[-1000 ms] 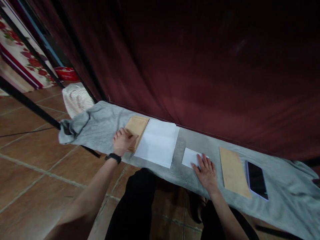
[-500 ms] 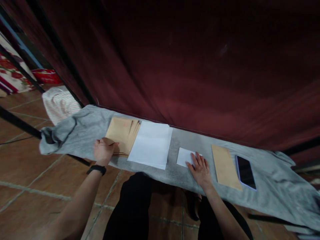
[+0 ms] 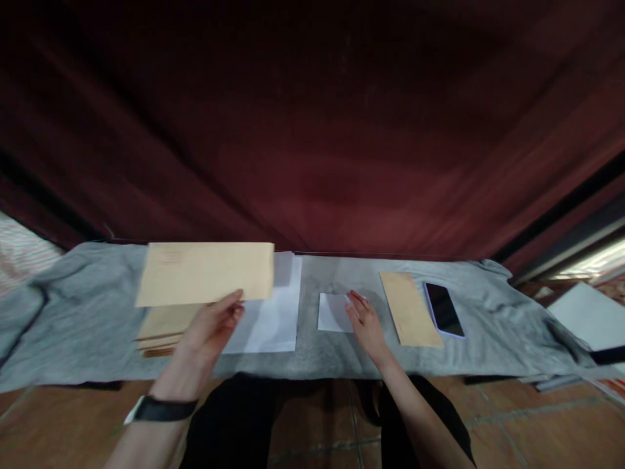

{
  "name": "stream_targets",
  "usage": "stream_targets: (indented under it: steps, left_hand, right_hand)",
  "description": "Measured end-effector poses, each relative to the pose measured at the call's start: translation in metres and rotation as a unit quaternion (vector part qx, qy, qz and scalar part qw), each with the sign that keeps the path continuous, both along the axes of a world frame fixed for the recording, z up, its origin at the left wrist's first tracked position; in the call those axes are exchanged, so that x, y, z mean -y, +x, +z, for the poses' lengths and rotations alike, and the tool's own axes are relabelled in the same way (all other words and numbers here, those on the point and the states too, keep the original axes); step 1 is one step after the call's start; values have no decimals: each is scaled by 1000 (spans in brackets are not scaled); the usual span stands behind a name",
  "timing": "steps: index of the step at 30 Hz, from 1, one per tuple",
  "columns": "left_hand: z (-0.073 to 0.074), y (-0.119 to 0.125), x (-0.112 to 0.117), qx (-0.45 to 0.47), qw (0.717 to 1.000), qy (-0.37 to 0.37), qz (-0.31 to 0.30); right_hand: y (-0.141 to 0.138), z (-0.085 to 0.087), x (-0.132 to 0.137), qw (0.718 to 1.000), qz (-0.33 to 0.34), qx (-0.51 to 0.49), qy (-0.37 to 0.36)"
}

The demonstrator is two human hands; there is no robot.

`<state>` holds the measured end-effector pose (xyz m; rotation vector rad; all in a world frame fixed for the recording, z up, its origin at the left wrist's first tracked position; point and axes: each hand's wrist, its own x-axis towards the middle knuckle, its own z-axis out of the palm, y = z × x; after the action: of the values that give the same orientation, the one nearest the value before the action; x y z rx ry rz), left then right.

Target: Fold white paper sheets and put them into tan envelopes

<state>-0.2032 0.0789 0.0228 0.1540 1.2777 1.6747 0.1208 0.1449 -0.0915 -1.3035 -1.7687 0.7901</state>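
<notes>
My left hand pinches a tan paper envelope by its lower right part, thumb on top. The envelope is held up sideways, over a stack of similar envelopes and the left part of a pile of white paper sheets. At the right edge of a small folded white paper, my right hand has its thumb and fingers closed on that edge. The paper lies on the grey cloth. Another tan envelope lies flat just right of my right hand.
A phone in a lilac case lies beyond the right envelope. Grey cloth covers the narrow bench, and a dark red curtain hangs behind it. White papers or boards stand at the far right.
My left hand has lifted an envelope from the stack and moved it right. My right hand's fingers have drawn in from lying spread on the folded paper. The view has turned right.
</notes>
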Motion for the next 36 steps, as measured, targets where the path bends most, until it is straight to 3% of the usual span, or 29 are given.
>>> stream_targets:
  steps: [2, 4, 7, 11, 17, 23, 27, 29, 32, 34, 36]
  left_hand:
    - [-16, 62, -24, 30, 999, 9, -43]
    - [-37, 109, -43, 50, 996, 12, -68]
    - [-67, 147, -57, 68, 993, 12, -101]
    - [-90, 154, -57, 42, 991, 12, -126]
    - [-102, 155, -53, 38, 988, -5, -152]
    - [-95, 153, -52, 60, 983, 4, -171]
    - [-85, 150, -44, 53, 975, -8, -214]
    - [-81, 150, -36, 18, 956, -26, -291]
    - [-73, 148, -26, -126, 892, 1, -434]
    - [-64, 144, -24, -321, 848, 69, -416]
    - [-56, 137, -27, -532, 770, 137, -324]
  right_hand:
    - [-5, 10, -1, 981, 17, -162, -105]
    - [-9, 18, -3, 932, 37, -301, -198]
    - [-14, 25, -10, 882, 35, -399, -249]
    - [-18, 26, -25, 881, -21, -392, -266]
    - [-18, 21, -35, 864, -27, -398, -308]
    - [-12, 21, -37, 851, 53, -390, -348]
    - [-11, 21, -41, 884, 72, -345, -307]
    - [-11, 22, -44, 912, 55, -321, -251]
    - [-7, 24, -49, 930, 36, -309, -198]
    - [-4, 24, -49, 926, 33, -320, -197]
    - [-1, 25, -46, 916, 44, -339, -212]
